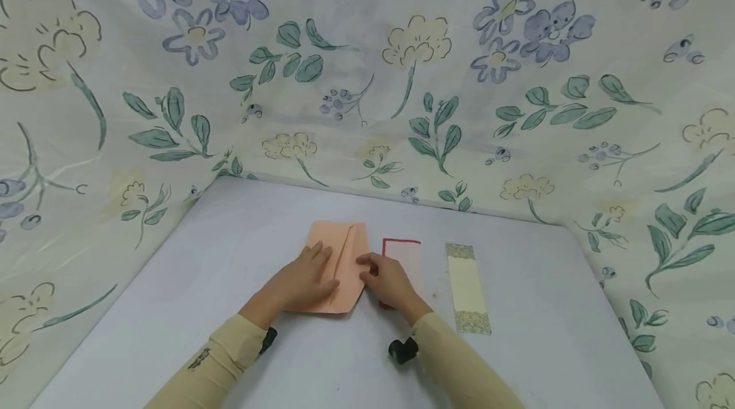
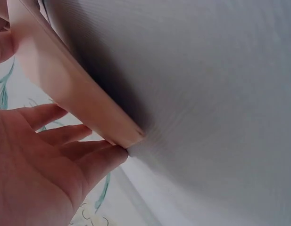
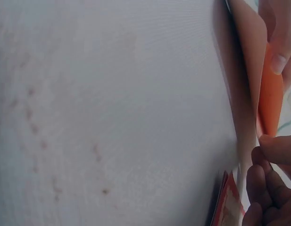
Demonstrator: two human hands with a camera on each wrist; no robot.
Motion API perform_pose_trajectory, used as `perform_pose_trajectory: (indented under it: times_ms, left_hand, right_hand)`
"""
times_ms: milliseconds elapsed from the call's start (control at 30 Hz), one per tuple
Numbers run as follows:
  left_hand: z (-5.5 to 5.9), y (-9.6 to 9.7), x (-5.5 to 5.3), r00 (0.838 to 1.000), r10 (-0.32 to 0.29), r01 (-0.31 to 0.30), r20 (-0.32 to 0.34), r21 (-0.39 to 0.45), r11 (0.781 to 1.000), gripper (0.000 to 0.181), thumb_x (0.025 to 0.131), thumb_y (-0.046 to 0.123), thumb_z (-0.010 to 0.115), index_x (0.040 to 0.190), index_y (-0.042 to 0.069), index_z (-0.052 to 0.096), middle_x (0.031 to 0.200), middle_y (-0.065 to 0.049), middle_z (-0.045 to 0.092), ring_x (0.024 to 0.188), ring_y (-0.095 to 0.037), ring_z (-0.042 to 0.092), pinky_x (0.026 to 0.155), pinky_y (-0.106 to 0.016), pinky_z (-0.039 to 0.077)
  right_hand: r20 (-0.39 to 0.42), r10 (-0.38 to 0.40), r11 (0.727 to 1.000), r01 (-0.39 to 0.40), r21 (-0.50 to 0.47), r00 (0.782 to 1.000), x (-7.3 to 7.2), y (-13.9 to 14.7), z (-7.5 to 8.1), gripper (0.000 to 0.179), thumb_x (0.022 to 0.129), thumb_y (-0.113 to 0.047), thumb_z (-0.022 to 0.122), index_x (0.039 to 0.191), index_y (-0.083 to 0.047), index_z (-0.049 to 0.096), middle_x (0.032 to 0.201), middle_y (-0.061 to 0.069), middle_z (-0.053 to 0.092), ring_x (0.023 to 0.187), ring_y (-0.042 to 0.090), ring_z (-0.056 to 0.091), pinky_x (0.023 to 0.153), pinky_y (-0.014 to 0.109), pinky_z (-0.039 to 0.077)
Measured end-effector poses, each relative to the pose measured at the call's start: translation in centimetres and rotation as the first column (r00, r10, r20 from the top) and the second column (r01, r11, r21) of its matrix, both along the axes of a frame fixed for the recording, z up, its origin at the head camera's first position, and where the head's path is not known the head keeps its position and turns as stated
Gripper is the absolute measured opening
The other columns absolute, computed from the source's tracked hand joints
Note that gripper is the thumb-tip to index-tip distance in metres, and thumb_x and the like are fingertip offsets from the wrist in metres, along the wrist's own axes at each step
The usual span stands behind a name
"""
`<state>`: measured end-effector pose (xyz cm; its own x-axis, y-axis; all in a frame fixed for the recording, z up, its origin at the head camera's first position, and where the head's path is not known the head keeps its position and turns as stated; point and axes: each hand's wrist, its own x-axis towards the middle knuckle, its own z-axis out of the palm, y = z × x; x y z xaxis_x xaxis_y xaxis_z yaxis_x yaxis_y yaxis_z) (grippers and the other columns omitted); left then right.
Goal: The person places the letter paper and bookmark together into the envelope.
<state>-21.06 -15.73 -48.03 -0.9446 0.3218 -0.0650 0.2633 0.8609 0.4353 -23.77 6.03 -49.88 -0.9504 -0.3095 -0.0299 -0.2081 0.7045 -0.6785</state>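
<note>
A peach-coloured paper envelope (image 1: 354, 249) lies on the white table, with a folded edge running slantwise down its face. My left hand (image 1: 304, 278) rests on its left half, fingers spread and straight, the thumb toward the fold. At the right edge of the envelope, my right hand (image 1: 390, 281) pinches the paper between thumb and curled fingers. The left wrist view shows left fingertips along the edge of the envelope (image 2: 79, 99). From the right wrist, an orange inner face (image 3: 271, 96) of the paper shows beside the pinching fingertips.
A pale card with a red border (image 1: 406, 256) lies under and beside the right hand, partly covered by it. Farther right is a cream paper strip (image 1: 467, 284) with speckled ends. Floral sheeting (image 1: 367, 96) rises behind the table (image 1: 241, 224).
</note>
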Motion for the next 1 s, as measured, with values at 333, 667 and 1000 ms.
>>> perform_pose_trajectory:
  times_ms: [333,667,1000]
  left_hand:
    - [0.13,-0.01,0.16,0.999,0.035,-0.035,0.001,0.041,0.999,0.074,0.099,0.041,0.058,0.155,-0.002,0.036,0.160,-0.028,0.031,0.146,-0.051,0.029,0.114,-0.062,0.033]
    - [0.06,-0.02,0.37,0.999,0.030,-0.031,0.015,0.072,0.997,0.063,0.102,0.037,0.055,0.160,0.021,0.036,0.162,-0.025,0.029,0.145,-0.054,0.028,0.110,-0.068,0.034]
    - [-0.17,0.20,0.12,1.000,0.005,-0.005,-0.003,0.038,0.999,0.062,0.102,0.032,0.052,0.160,0.020,0.035,0.163,-0.028,0.025,0.146,-0.056,0.023,0.111,-0.070,0.030]
  right_hand:
    - [-0.030,0.011,1.000,-0.011,-0.008,1.000,-0.27,0.40,-0.30,0.027,0.096,-0.014,0.070,0.123,-0.017,0.071,0.084,-0.003,0.056,0.077,0.013,0.052,0.067,0.025,0.044]
    - [-0.029,0.013,1.000,-0.013,-0.017,1.000,-0.31,0.45,-0.36,0.026,0.096,-0.013,0.070,0.122,-0.017,0.071,0.082,-0.003,0.054,0.076,0.013,0.051,0.065,0.025,0.042]
    - [-0.008,0.005,1.000,-0.006,-0.021,1.000,-0.22,0.40,-0.39,0.026,0.096,-0.013,0.070,0.122,-0.017,0.071,0.083,-0.003,0.055,0.077,0.014,0.051,0.065,0.025,0.043]
